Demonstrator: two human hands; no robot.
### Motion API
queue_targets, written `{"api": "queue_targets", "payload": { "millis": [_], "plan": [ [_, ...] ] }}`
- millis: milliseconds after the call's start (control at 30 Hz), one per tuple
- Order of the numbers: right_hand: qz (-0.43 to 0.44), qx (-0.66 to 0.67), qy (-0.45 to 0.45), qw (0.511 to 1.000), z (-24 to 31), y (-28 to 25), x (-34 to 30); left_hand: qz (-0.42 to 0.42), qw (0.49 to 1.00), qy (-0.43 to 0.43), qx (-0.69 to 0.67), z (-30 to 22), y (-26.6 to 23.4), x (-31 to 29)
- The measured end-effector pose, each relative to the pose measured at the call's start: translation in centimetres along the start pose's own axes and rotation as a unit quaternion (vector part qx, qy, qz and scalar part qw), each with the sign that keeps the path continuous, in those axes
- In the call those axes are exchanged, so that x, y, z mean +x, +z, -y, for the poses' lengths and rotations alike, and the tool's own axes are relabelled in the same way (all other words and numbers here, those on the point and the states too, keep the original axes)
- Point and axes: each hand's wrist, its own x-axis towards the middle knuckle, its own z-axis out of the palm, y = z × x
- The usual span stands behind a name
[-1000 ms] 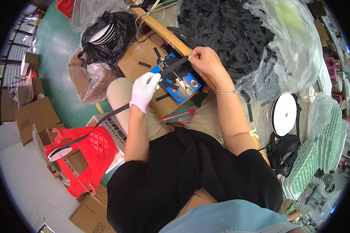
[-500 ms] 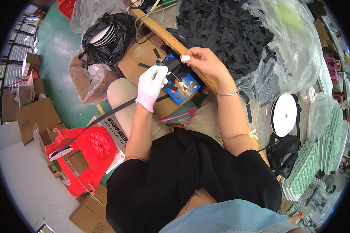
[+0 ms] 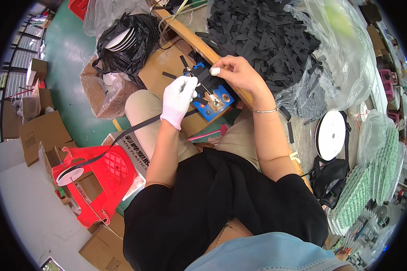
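Note:
My left hand (image 3: 179,98), in a white glove with a pink cuff, is closed, fingertips pinched beside a thin metal rod on a blue device (image 3: 219,101). What they hold is hidden. A black ribbon (image 3: 133,129) runs from a white reel (image 3: 70,176) on the red stool, under my left wrist, to the device. My bare right hand (image 3: 242,74) is closed over the device's far side by the wooden edge, thumb and forefinger together. Something white covers a fingertip. Whatever they grip cannot be made out. Dark strips lie across the device between the hands.
Beyond the wooden edge (image 3: 190,36) lies a large heap of cut black strips (image 3: 262,40) on clear plastic. A larger white reel (image 3: 330,135) stands at the right. To the left are a red stool (image 3: 117,169), a carton (image 3: 95,92) and a black bag (image 3: 142,34).
The ribbon has gone from taut to sagging between the reel and my left wrist. My left hand has moved slightly right. My right hand has barely moved.

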Motion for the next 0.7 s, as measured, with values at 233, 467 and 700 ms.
{"api": "queue_targets", "payload": {
  "millis": [233, 467, 700],
  "plan": [
    [-0.021, -0.028, 0.005, 0.999, -2.3, -0.1, 0.5, 0.023, 0.999, -0.012, 0.022, 0.8, 0.0, 0.2],
    [-0.08, -0.189, 0.071, 0.976, -1.7, -0.6, 0.7, 0.03, 0.997, -0.034, 0.064, 1.9, -2.0, -0.3],
    [-0.101, -0.216, 0.068, 0.969, -1.7, -0.2, 0.8, 0.016, 0.996, -0.04, 0.081, 2.8, -2.2, 0.0]
  ]
}}
